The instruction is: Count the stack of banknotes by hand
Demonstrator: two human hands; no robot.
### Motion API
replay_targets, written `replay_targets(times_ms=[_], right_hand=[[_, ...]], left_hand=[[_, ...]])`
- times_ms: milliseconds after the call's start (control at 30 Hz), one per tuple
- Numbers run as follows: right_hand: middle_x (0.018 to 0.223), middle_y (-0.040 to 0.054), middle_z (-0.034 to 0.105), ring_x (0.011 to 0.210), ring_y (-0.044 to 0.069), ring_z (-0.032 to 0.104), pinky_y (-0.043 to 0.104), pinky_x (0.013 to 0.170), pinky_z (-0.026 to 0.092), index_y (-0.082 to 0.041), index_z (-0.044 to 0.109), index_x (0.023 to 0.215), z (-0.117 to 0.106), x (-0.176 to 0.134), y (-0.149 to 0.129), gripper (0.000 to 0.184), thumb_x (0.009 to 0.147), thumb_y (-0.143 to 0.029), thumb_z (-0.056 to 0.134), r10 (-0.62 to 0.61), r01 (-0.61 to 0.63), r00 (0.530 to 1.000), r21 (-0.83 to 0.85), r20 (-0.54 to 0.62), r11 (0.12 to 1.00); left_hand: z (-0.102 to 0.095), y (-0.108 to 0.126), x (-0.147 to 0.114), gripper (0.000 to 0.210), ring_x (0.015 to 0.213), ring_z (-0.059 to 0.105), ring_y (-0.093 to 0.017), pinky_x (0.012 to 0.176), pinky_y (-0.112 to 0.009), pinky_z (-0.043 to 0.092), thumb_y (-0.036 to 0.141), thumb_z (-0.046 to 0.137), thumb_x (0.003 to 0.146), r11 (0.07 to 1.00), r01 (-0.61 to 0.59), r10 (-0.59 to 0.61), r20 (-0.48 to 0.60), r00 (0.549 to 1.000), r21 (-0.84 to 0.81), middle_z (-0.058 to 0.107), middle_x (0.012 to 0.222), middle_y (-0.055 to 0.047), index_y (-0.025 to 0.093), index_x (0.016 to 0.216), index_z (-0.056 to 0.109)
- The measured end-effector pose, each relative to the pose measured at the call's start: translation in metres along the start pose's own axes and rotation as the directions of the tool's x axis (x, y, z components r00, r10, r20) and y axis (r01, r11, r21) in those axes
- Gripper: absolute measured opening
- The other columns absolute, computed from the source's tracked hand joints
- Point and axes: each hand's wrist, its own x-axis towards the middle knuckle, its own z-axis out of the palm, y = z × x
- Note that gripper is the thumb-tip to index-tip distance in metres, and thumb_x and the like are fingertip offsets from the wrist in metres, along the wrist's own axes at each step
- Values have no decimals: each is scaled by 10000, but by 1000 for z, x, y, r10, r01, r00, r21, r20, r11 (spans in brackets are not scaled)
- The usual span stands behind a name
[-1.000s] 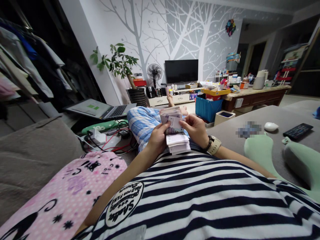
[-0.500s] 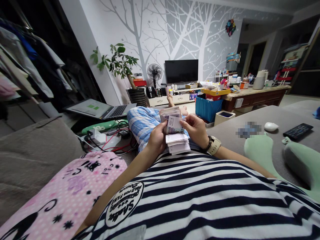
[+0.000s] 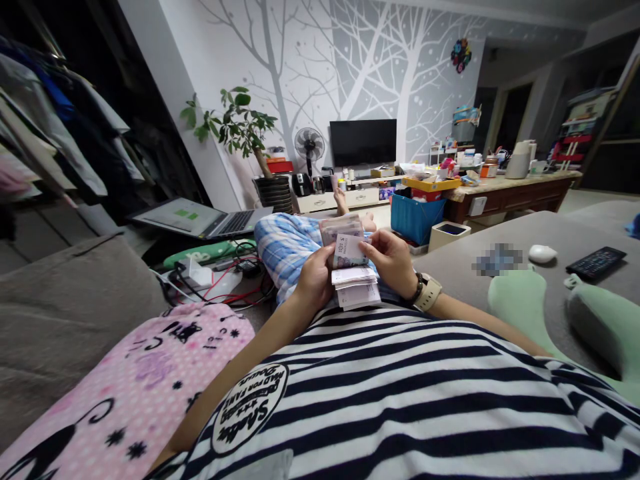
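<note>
A stack of banknotes [image 3: 342, 230] is held upright above my lap, its lower part folded toward me with pale ends [image 3: 358, 293] fanned over my striped shirt [image 3: 400, 373]. My left hand [image 3: 316, 275] grips the stack's left edge, thumb across the front. On the other side, my right hand [image 3: 389, 260] pinches the right edge of the front note [image 3: 349, 248] between thumb and fingers. That note is whitish and purple with small printed marks. A beige watch [image 3: 428, 292] and a dark bracelet circle my right wrist. Some fingers of both hands are hidden behind the notes.
To the left are an open laptop [image 3: 200, 220], tangled cables [image 3: 245, 263] and a pink patterned blanket [image 3: 150, 373]. On the grey sofa at right lie a white mouse [image 3: 543, 253], a black remote [image 3: 596, 263] and a green cushion [image 3: 520, 300]. A blue bin [image 3: 416, 217] stands beyond my knees.
The front note has shifted slightly left and down between my hands, and my left thumb has moved a little. Both hands stay on the banknotes.
</note>
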Motion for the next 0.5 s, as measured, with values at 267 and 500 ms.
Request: replay_targets(times_ms=[267, 500], right_hand=[[722, -17, 649, 706, 191, 531, 332, 654, 463, -287, 668, 806, 2, 0, 1, 501, 955, -662, 966, 1, 0, 1000, 32, -18, 1000], [732, -32, 627, 676, 173, 507, 332, 647, 441, -287, 674, 842, 3, -3, -1, 444, 952, -625, 940, -36, 38, 997, 27, -63, 999]], left_hand=[[0, -3, 0, 325, 1302, 956, -443, 1181, -509, 754, 273, 990, 793, 998, -34, 35, -18, 999, 44, 1003, 1138, -134, 161, 1091, 927], [5, 0, -5, 255, 1330, 935, -482, 1179, -539, 754, 303, 993, 711, 995, -53, 56, -35, 998, 88, 977, 1025, -126, 198, 900, 859]])
